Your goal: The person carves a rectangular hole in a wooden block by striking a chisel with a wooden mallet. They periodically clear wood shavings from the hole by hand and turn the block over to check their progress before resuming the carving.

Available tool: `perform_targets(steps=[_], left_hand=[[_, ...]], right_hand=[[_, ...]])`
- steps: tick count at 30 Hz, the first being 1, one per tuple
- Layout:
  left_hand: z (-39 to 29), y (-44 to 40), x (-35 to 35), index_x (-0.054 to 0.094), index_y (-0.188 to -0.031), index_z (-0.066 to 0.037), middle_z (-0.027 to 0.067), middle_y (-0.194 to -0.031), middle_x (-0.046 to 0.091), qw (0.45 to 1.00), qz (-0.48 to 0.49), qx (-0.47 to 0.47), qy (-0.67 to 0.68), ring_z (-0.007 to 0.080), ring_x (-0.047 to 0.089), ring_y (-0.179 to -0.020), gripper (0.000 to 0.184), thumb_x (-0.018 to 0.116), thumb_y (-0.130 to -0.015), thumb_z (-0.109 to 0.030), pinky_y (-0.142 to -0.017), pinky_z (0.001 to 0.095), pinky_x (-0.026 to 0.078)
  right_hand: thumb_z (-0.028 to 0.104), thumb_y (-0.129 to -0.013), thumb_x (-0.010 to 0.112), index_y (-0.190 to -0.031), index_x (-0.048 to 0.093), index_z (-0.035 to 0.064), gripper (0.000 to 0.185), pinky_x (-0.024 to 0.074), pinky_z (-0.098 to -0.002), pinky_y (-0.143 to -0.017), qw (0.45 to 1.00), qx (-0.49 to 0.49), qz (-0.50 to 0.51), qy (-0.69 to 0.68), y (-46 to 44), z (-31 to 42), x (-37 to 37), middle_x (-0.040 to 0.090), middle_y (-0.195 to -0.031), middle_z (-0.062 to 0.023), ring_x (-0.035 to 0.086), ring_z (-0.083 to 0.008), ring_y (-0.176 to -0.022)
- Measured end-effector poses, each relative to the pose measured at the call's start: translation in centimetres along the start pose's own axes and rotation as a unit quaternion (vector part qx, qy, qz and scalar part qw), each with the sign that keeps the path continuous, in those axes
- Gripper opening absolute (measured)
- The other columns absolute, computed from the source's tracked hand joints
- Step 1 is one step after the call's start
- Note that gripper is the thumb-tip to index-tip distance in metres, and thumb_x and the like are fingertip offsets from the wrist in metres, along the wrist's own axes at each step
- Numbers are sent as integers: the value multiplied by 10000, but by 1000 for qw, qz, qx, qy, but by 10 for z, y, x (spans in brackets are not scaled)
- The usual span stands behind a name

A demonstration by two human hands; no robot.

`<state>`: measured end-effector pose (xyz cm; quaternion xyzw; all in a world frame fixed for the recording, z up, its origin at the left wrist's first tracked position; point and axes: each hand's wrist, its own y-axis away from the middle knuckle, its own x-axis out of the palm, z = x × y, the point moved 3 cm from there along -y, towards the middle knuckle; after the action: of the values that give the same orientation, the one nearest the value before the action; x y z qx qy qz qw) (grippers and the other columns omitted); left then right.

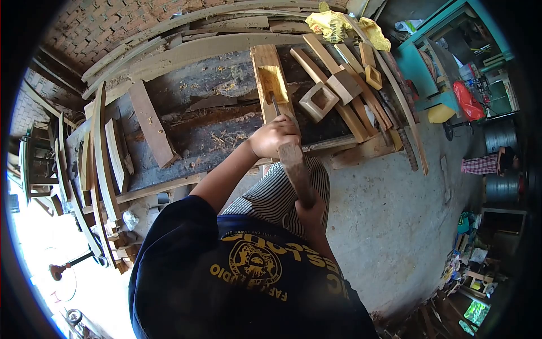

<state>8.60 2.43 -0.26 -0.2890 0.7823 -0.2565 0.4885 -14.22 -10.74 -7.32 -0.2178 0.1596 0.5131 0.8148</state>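
Note:
My left hand (276, 137) is closed around a chisel (274, 103). The blade reaches into a long hollow cut in a light wooden block (271, 116), which lies on the workbench. My fist hides the chisel's handle. In my right hand (311, 213), nearer my body, is a wooden mallet (296, 168); its pale, worn end comes close to my left fist, and whether they touch I cannot tell. Just right of the block, a small piece with a square recess (319, 102) rests beside another squared block (344, 86).
The dark workbench (197, 85) carries wood shavings and a brown plank (152, 124). Curved boards (107, 152) stand at its left end. Wooden strips (353, 121) and a yellow bag (330, 27) lie to the right. Far right, another person (491, 164) is on the concrete floor (384, 226).

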Motion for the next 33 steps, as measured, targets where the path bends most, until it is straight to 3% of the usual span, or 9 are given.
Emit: perform_targets(steps=[4, 6, 8, 10, 11, 15, 22, 30, 33], left_hand=[[-2, 0, -1, 601, -829, -114, 77, -871, 655, 1000, -5, -9, -23, 272, 640, -877, 286, 733, -593, -207, -871, 380, 442], [-3, -1, -4, 599, -839, -108, 86, -876, 658, 1000, 1, -10, -27, 277, 642, -881, 307, 738, -587, -217, -873, 384, 444], [-1, 0, -2, 606, -840, -102, 87, -875, 657, 1000, 19, -18, -12, 283, 637, -888, 314, 737, -580, -222, -881, 389, 441], [2, 3, 3, 610, -841, -98, 88, -876, 656, 1000, 4, -17, -1, 287, 634, -892, 319, 736, -578, -226, -885, 393, 439], [4, 3, 2, 614, -843, -95, 88, -876, 656, 1000, -10, -18, 8, 290, 631, -897, 324, 735, -575, -230, -889, 398, 438], [0, 2, -2, 614, -849, -83, 88, -881, 653, 1000, 11, -20, -4, 292, 624, -911, 331, 728, -582, -243, -901, 400, 431], [10, 5, 1, 616, -877, -75, 100, -900, 652, 1000, 25, -9, -10, 294, 625, -926, 342, 719, -596, -240, -915, 400, 426], [6, 4, -1, 616, -887, -67, 112, -913, 654, 1000, 21, -16, -3, 306, 627, -916, 382, 734, -581, -263, -919, 402, 426], [11, 7, 2, 612, -892, -64, 110, -905, 652, 1000, 23, -9, -17, 305, 628, -912, 384, 734, -585, -259, -910, 402, 429]], right_hand=[[77, -692, 689, -921, 597, -7, 261, 515, -335, -648, 998, -54, -24, -24, 13, -23, 9, 631, -752, -114, 634, -227, -664], [76, -693, 697, -965, 609, -12, 299, 518, -336, -702, 906, -134, -97, -389, 21, -50, 21, 652, -838, -170, 656, -249, -768], [92, -697, 710, -1014, 560, -41, 375, 513, -367, -719, 907, -154, -68, -387, 18, -49, 15, 628, -877, -186, 639, -286, -787], [106, -694, 711, -968, 528, -44, 363, 504, -400, -699, 992, 123, 24, 13, 4, -17, 7, 595, -859, -170, 607, -302, -751], [104, -679, 682, -968, 597, -33, 331, 506, -370, -610, 997, 55, -37, 50, 4, -7, 4, 620, -719, -152, 661, -263, -669], [84, -660, 684, -915, 581, -22, 294, 500, -377, -716, 991, 129, -29, -12, 5, 15, -6, 622, -779, -170, 636, -279, -787], [91, -680, 696, -892, 597, 5, 249, 496, -329, -586, 996, 57, 56, 39, 0, 4, 11, 606, -696, -141, 645, -228, -646], [10, -754, 682, -935, 597, 51, 204, 493, -245, -765, 947, -242, -66, -199, 1, 9, 14, 604, -985, -147, 607, -134, -891], [62, -777, 676, -906, 592, 63, 154, 487, -238, -667, 999, -36, 8, -35, 5, 4, 16, 611, -838, -105, 617, -155, -737]])
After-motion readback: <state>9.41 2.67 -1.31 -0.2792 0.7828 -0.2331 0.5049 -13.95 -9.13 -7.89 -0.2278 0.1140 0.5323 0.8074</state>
